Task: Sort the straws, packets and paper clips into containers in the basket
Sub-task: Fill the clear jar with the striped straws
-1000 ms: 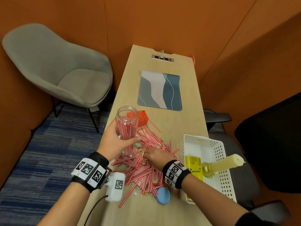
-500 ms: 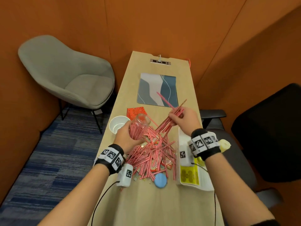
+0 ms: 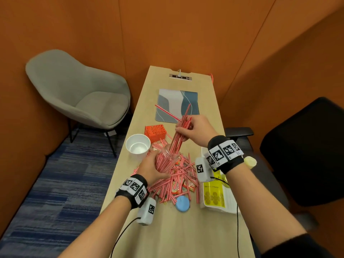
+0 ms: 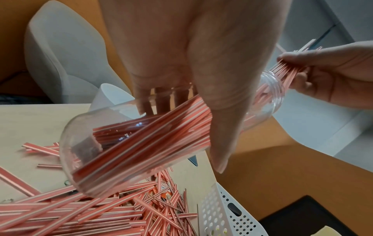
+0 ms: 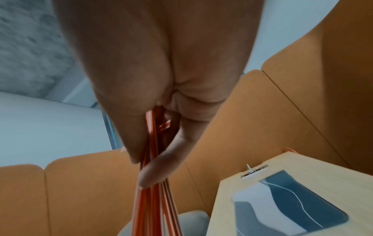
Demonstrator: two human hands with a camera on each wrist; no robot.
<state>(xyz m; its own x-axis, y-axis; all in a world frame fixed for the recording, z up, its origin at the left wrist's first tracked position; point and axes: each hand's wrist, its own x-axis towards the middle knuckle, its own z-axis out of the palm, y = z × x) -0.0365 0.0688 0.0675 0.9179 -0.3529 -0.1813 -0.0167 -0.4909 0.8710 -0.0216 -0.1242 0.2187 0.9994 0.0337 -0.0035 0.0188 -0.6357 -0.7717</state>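
My left hand (image 3: 151,169) grips a clear plastic jar (image 3: 166,159), tilted with its mouth toward the far right and partly filled with red-and-white striped straws (image 4: 145,143). My right hand (image 3: 195,130) pinches a bundle of straws (image 3: 179,133) whose lower ends enter the jar's mouth (image 4: 271,89). A pile of loose straws (image 3: 175,181) with orange packets (image 3: 188,186) mixed in covers the table under both hands. The white perforated basket (image 3: 216,206) stands to the right, holding a yellow packet (image 3: 213,195). In the right wrist view the fingers (image 5: 159,167) press the straws (image 5: 153,199).
A white paper cup (image 3: 138,146) and an orange perforated box (image 3: 155,132) stand left of the jar. A blue round lid (image 3: 182,203) lies near the pile's front. A grey-blue mat (image 3: 177,103) lies farther back. A grey chair (image 3: 80,95) is left, a black chair (image 3: 305,151) right.
My right hand lifted a bundle of straws from the pile and brought it down to the jar's mouth. My left hand tilted the jar toward it.
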